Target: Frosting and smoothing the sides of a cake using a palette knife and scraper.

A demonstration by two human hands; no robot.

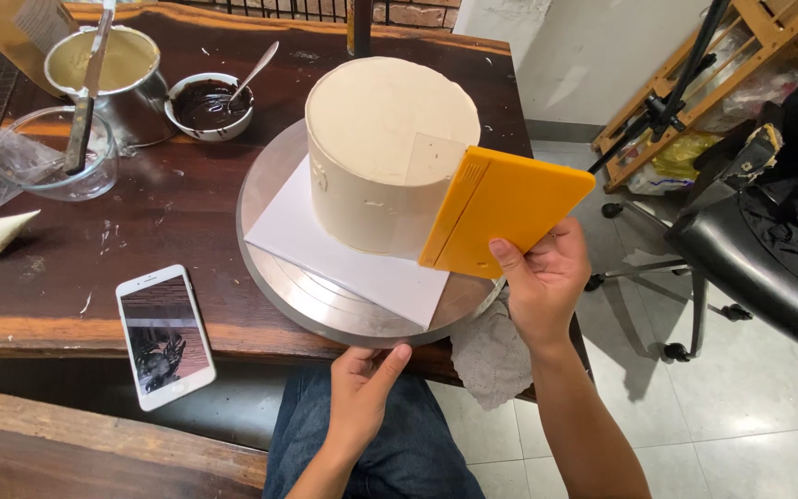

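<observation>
Cake (382, 129), cream-frosted, sits on white board (362, 268) on metal turntable (325, 310) on dark worktop (187, 203); right hand (543, 277) fingers pinching yellow scraper (510, 208) with its clear blade against cake's side, left hand (362, 388) fingers pressed together, thumb touching turntable's near rim, phone (165, 334) lying left.

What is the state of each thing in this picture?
Cake: upright on white board, fully iced in cream.
Scraper: held upright, edge against cake side.
Right hand: grips scraper.
Left hand: fingers on turntable rim.
Turntable: flat on table, carries board and cake.
Chocolate bowl: partly full, spoon in it.
Pot: holds cream, spatula across it.
Phone: face up, screen on.
</observation>
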